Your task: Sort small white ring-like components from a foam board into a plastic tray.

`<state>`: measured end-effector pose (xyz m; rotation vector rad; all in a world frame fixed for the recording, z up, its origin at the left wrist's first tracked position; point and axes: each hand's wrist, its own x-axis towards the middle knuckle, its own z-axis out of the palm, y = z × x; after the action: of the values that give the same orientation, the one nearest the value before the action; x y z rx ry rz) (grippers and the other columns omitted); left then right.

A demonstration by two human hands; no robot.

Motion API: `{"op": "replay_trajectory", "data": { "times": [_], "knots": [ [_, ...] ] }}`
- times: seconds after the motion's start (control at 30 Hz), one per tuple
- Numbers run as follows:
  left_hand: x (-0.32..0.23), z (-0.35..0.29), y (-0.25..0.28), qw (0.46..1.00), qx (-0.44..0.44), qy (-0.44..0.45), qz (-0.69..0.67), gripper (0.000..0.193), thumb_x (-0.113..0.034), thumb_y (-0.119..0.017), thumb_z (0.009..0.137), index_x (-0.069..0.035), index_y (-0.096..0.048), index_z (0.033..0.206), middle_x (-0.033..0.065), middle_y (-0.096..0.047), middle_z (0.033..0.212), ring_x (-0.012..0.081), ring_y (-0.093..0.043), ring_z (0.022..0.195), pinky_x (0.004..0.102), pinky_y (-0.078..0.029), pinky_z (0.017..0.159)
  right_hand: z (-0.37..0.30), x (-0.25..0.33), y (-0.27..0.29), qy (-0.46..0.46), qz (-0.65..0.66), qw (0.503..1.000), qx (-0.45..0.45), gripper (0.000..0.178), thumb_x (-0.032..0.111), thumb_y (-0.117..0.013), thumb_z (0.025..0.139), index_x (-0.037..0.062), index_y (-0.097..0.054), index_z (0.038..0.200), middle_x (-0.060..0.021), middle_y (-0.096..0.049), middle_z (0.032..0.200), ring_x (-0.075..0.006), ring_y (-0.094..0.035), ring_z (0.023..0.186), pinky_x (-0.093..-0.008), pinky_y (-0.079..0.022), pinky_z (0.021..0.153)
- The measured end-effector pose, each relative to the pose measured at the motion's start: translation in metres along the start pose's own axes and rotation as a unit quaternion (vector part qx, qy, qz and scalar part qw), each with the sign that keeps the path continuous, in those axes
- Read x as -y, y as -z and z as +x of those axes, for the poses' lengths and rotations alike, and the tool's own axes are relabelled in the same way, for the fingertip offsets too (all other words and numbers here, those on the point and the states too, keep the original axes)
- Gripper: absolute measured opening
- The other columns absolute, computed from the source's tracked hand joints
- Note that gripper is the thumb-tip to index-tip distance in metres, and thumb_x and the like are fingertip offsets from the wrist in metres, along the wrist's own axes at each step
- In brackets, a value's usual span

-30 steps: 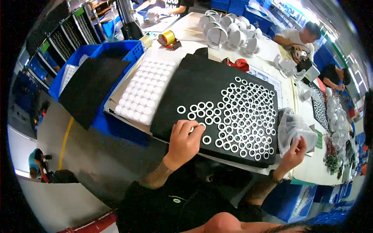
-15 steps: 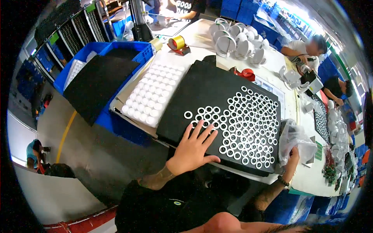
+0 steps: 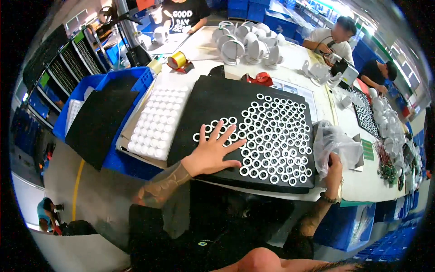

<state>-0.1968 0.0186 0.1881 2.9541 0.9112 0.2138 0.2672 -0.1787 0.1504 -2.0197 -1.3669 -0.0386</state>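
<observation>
Many white rings [image 3: 278, 131] with dark centres lie spread over the middle and right of a black foam sheet [image 3: 206, 97]. My left hand [image 3: 209, 156] lies palm down over the rings at their left side, fingers spread and stretched, fingertips among them. Whether it presses on any ring I cannot tell. My right hand [image 3: 334, 174] is at the right edge of the sheet, its fingers closed on the near side of a clear plastic bag [image 3: 333, 140]. The bag is crumpled, and what is inside does not show clearly.
Left of the sheet stands a tray of white round caps [image 3: 156, 120], then blue crates [image 3: 59, 122] with a black sheet [image 3: 99, 127] over them. Yellow tape [image 3: 176, 60], a red tape dispenser [image 3: 258, 79] and white curved housings [image 3: 233, 50] lie beyond. Several people work farther off.
The view has shifted, so the table sits farther left and higher. My left hand has slid a little farther over the rings, fingers more spread. My right hand stays at the bag.
</observation>
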Motion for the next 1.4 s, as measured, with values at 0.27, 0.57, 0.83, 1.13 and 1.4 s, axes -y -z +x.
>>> {"op": "replay_trajectory", "data": {
  "times": [0.27, 0.57, 0.83, 1.13, 1.4],
  "knots": [
    [0.032, 0.040, -0.006, 1.000, 0.028, 0.004, -0.002, 0.084, -0.081, -0.041, 0.095, -0.034, -0.031, 0.165, 0.0157, -0.016, 0.174, 0.0452, -0.011, 0.159, 0.0794, -0.009, 0.117, -0.005, 0.020, -0.005, 0.015, 0.016, 1.000, -0.020, 0.038, -0.003, -0.064, 0.085, 0.0007, -0.067, 0.123, -0.0249, -0.069, 0.116, -0.0427, -0.067, 0.104, -0.0445, -0.054, 0.090],
    [0.043, 0.077, -0.009, 0.996, -0.087, 0.002, -0.007, 0.084, -0.078, -0.040, 0.098, -0.028, -0.030, 0.165, 0.0179, -0.024, 0.171, 0.0460, -0.020, 0.157, 0.0766, -0.015, 0.117, 0.005, -0.029, -0.008, 0.022, 0.105, 0.994, 0.023, 0.037, -0.005, -0.064, 0.089, -0.0035, -0.065, 0.126, -0.0140, -0.075, 0.103, -0.0212, -0.072, 0.093, -0.0333, -0.056, 0.085],
    [-0.019, -0.043, -0.010, 0.993, -0.016, 0.098, -0.063, 0.111, -0.085, -0.044, 0.091, -0.003, -0.029, 0.164, 0.0350, -0.015, 0.168, 0.0569, -0.010, 0.155, 0.0744, -0.011, 0.119, 0.010, -0.019, -0.011, 0.042, 0.104, 0.993, 0.046, 0.030, 0.000, -0.063, 0.088, -0.0030, -0.070, 0.117, -0.0157, -0.075, 0.103, -0.0253, -0.071, 0.094, -0.0344, -0.055, 0.085],
    [0.046, -0.001, 0.011, 0.977, -0.187, 0.012, -0.100, 0.099, -0.069, -0.057, 0.096, 0.009, -0.039, 0.153, 0.0343, -0.034, 0.161, 0.0484, -0.033, 0.150, 0.0496, -0.032, 0.123, 0.016, -0.052, -0.021, 0.020, -0.017, 0.999, 0.019, 0.019, 0.004, -0.069, 0.089, -0.0026, -0.071, 0.107, -0.0129, -0.073, 0.090, -0.0195, -0.068, 0.083, -0.0349, -0.053, 0.075],
    [0.239, -0.065, 0.007, 0.890, -0.252, 0.329, 0.191, 0.010, -0.011, -0.067, 0.080, -0.004, -0.073, 0.077, 0.0170, -0.069, 0.088, 0.0350, -0.063, 0.098, 0.0495, -0.047, 0.089, -0.008, -0.033, -0.012, 0.027, 0.040, 0.997, -0.065, 0.012, 0.009, -0.065, 0.099, -0.0029, -0.066, 0.103, -0.0140, -0.067, 0.096, -0.0250, -0.062, 0.087, -0.0355, -0.050, 0.084]
  ]
}}
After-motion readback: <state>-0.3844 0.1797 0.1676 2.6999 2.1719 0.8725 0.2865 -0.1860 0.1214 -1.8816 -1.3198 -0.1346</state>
